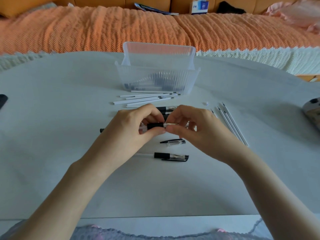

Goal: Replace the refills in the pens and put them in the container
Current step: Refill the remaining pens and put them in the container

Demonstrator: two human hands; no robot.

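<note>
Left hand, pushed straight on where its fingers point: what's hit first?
The right hand. The left hand grips the pen by its black sleeve, fingers pointing along it toward the right hand, which pinches the clear tip end; the thumbs look almost touching.

You work in soft, even light, moderately bright, with a cool grey-blue cast over the pale matte counter (52, 118). Your left hand (131, 125) and right hand (195, 129) throw only faint, diffuse shadows beneath them. The clear ribbed plastic container (157, 80) carries a mild sheen. The wide lens bows the counter's far edge and stretches your forearms. The orange textured blanket (86, 28) looks slightly soft; the pink fabric (297, 13) at top right is smeared.
</note>
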